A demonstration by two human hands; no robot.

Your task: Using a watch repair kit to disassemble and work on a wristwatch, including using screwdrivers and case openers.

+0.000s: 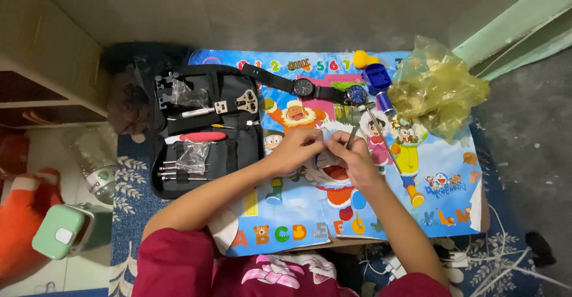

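Observation:
My left hand (296,149) and my right hand (353,154) meet over the middle of a colourful cartoon mat (441,207). The right hand pinches a thin dark tool (352,136) that sticks up from the fingers. The left hand's fingertips are closed against the right hand's; what they pinch is too small to see. Beyond the hands lie a black wristwatch (302,86) with its strap stretched out, a second watch head with a blue dial (356,95), and a long thin metal rod (381,137).
An open black tool case (205,127) with screwdrivers, a red-handled tool and small plastic bags lies left of the hands. A crumpled yellow plastic bag (438,88), a blue box (377,76) and a yellow piece (364,58) sit at the far right. A green container (59,231) stands on the floor, left.

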